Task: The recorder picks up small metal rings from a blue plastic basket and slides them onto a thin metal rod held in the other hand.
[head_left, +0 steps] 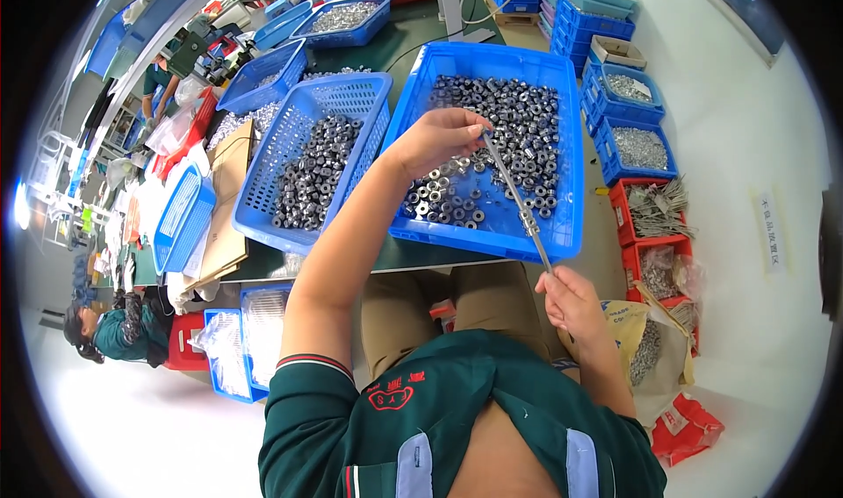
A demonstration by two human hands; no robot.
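Observation:
A thin metal rod (507, 175) slants across the front right of a large blue tray (575, 147). Its far end is at the fingertips of my left hand (443, 142), which are pinched together; any small part between them is too small to make out. My right hand (572, 303) is closed around the near end, just outside the tray's front wall. Partway along the rod sit a few small shiny metal pieces (527, 219), which look like nuts. Beneath my left hand, many loose metal nuts (527, 129) lie in the tray, thinning out toward the front.
Left of the tray, a blue perforated basket (369, 103) holds dark nuts. Cardboard (230, 208) and another blue basket (184, 217) lie farther left. Blue and red bins (645, 212) of metal parts stand at right. A co-worker (123, 331) is at the far left.

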